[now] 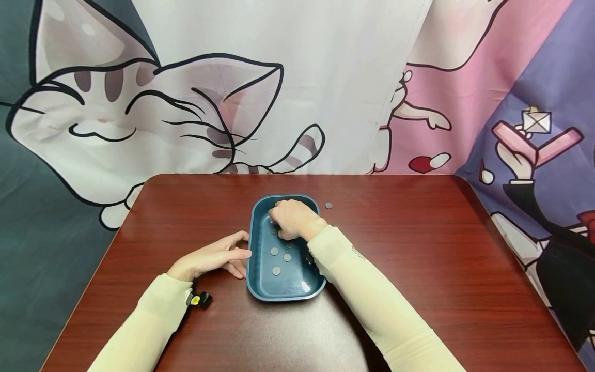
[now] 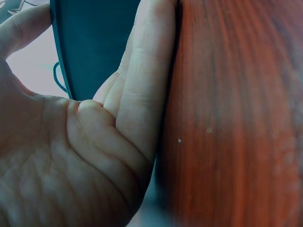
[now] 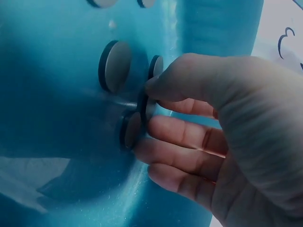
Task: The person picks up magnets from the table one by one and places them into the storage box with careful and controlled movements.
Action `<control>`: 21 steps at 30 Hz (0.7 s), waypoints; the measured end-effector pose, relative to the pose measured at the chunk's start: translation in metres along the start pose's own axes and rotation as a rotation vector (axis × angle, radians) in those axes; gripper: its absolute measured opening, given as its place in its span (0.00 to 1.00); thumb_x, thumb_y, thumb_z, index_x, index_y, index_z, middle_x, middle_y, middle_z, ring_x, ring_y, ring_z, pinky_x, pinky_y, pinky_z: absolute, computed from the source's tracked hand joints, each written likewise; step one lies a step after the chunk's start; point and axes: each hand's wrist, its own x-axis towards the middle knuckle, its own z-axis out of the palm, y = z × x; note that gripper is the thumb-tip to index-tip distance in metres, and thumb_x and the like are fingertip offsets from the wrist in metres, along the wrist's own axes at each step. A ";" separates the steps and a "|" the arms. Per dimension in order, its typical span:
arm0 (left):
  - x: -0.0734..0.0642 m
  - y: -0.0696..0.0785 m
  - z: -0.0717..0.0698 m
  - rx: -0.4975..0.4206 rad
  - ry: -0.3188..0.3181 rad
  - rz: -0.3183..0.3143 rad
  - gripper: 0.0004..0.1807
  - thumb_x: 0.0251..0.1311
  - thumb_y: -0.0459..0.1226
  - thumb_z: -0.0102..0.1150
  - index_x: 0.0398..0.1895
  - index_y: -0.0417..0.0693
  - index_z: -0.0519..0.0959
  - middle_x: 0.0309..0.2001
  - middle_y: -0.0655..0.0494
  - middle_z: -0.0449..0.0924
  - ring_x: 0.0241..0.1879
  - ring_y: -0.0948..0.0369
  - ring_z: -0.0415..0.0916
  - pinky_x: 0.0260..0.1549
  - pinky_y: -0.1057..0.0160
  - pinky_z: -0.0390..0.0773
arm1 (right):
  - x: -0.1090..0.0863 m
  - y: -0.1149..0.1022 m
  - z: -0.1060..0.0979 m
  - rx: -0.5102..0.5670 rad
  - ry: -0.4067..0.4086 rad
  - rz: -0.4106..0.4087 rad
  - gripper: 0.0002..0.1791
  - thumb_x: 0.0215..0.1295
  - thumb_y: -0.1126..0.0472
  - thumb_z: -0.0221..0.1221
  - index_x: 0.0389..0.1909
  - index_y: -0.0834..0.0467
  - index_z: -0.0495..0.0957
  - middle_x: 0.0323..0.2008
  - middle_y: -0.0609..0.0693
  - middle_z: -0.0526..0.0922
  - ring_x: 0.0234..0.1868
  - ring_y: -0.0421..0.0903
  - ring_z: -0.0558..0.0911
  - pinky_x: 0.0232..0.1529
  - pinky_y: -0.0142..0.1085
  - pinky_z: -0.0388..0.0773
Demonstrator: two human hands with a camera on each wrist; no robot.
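Observation:
A blue rectangular tray (image 1: 263, 283) lies on the table with several small round grey discs (image 1: 276, 270) on its floor. My right hand (image 1: 295, 219) reaches down inside the far half of the tray. In the right wrist view its thumb and fingertips close in on the edge of a grey disc (image 3: 149, 109), pinching it, with other discs right around the fingertips. My left hand (image 1: 216, 257) rests at the tray's left side, thumb at the rim, and the other fingers stretch along the outer wall (image 2: 90, 47), loosely extended.
One more grey disc (image 1: 328, 205) lies on the table just past the tray's right far corner. The reddish-brown wooden table (image 1: 418, 248) ends at a cartoon-printed curtain (image 1: 353, 103) behind it.

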 end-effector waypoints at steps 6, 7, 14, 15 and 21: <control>0.000 0.001 0.001 0.001 -0.005 0.006 0.30 0.76 0.43 0.54 0.69 0.35 0.57 0.39 0.38 0.86 0.36 0.48 0.89 0.42 0.52 0.90 | -0.005 0.000 -0.003 0.003 -0.003 -0.009 0.06 0.65 0.57 0.66 0.41 0.51 0.82 0.39 0.48 0.81 0.37 0.44 0.78 0.41 0.35 0.80; 0.000 0.001 0.001 0.001 -0.005 0.006 0.29 0.76 0.43 0.54 0.69 0.35 0.58 0.40 0.38 0.86 0.37 0.48 0.89 0.42 0.52 0.90 | -0.006 0.000 -0.005 0.008 -0.003 -0.011 0.07 0.65 0.57 0.66 0.42 0.51 0.83 0.39 0.48 0.81 0.38 0.44 0.79 0.42 0.35 0.80; -0.001 0.001 0.000 0.003 -0.005 0.002 0.30 0.76 0.43 0.54 0.69 0.35 0.57 0.39 0.39 0.86 0.36 0.49 0.89 0.41 0.53 0.90 | -0.014 -0.001 -0.020 0.074 -0.002 -0.014 0.13 0.66 0.55 0.67 0.49 0.54 0.83 0.45 0.49 0.81 0.40 0.44 0.79 0.44 0.37 0.82; 0.000 0.001 0.000 0.002 -0.006 0.002 0.30 0.76 0.43 0.54 0.69 0.35 0.57 0.38 0.39 0.87 0.36 0.49 0.89 0.41 0.53 0.90 | -0.016 -0.001 -0.022 0.085 -0.001 -0.015 0.14 0.67 0.55 0.67 0.50 0.54 0.83 0.46 0.50 0.81 0.40 0.44 0.80 0.45 0.37 0.82; 0.000 0.001 0.000 -0.005 -0.010 0.004 0.30 0.76 0.43 0.54 0.70 0.35 0.57 0.39 0.38 0.87 0.37 0.48 0.89 0.42 0.53 0.90 | -0.026 -0.001 -0.037 0.137 0.031 -0.044 0.18 0.66 0.52 0.67 0.55 0.53 0.83 0.50 0.49 0.81 0.44 0.44 0.80 0.49 0.39 0.82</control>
